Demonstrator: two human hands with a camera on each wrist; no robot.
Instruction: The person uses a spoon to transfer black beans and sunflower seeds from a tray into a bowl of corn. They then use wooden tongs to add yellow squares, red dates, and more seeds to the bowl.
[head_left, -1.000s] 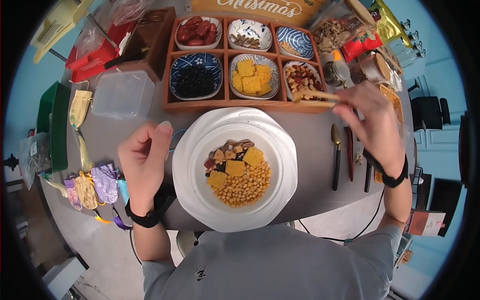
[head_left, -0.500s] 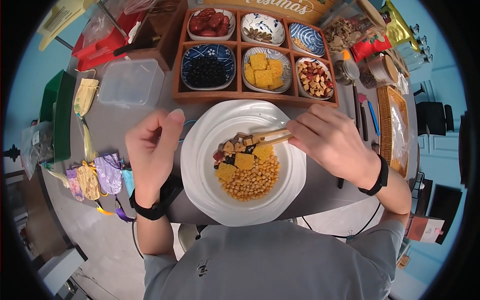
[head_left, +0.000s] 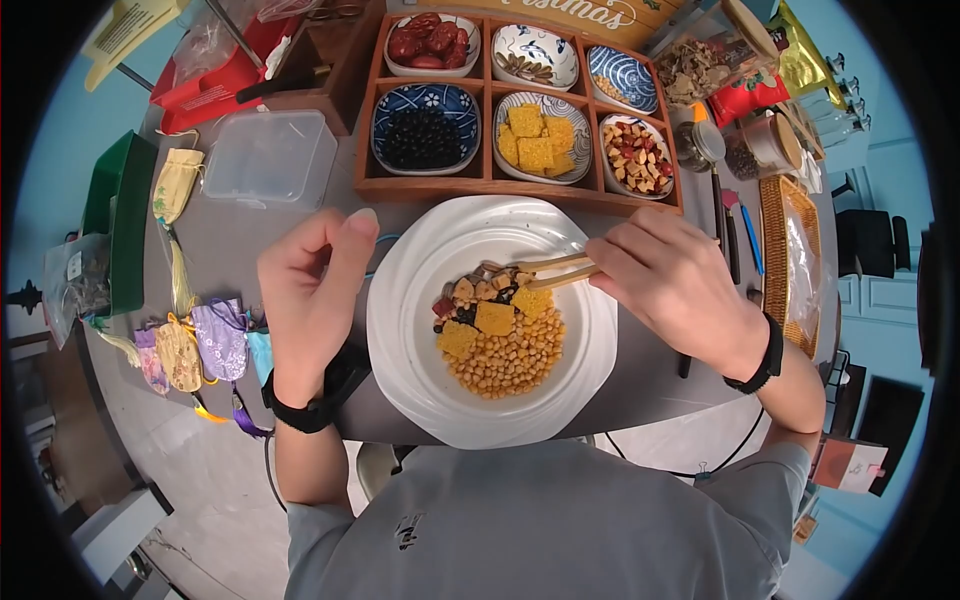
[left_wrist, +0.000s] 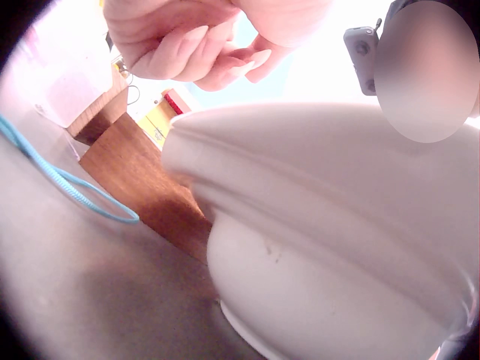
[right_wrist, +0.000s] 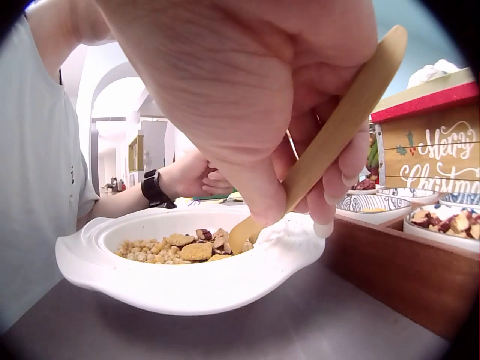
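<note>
Out at the table's left edge, a purple pouch (head_left: 221, 328) lies among other little drawstring bags. Next along, the left hand (head_left: 318, 285): fingers loosely curled, thumb up, nothing in it, just beside the bowl's left rim. And here's the centre of it all, the white bowl (head_left: 392, 335), sitting at the table's near edge. Yellow beans (head_left: 505, 368) fill its near side, yellow squares (head_left: 493, 319) lie across the middle, and a mixed cluster of tan and dark pieces (head_left: 478, 288) gathers toward the far side. Behind it, well up the table, stands the wooden tray (head_left: 430, 187), a dish of chopped nuts (head_left: 637, 158) in its near right corner. Now the wooden tongs (head_left: 560, 264), tips down in the food, pinched in the right hand (head_left: 665, 285) over the bowl's right rim! Whether the tips grip a morsel, I can't tell. It looks like the placing step: a piece going in beside the cluster. The next move, I judge, calls for easing the tongs apart and lifting clear without nudging the squares.
</note>
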